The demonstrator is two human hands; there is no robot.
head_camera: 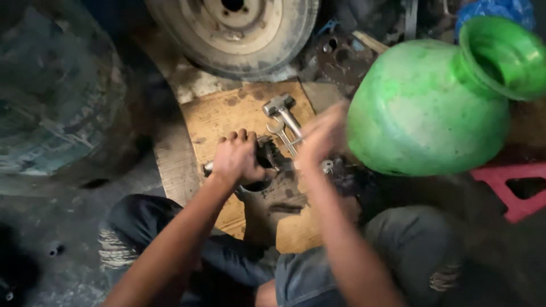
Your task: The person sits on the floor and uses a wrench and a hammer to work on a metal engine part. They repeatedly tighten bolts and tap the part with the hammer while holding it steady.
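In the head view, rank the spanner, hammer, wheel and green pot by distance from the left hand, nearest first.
From the left hand:
1. Spanner, just to its upper right on the board.
2. Hammer, beyond the spanner.
3. Wheel, at the top.
4. Green pot, far right.

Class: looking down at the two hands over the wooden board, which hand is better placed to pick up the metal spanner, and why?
Probably the right hand: it hovers, blurred, beside the shiny metal open-ended spanner on the worn wooden board. The left hand is wrapped around a dark greasy metal part.
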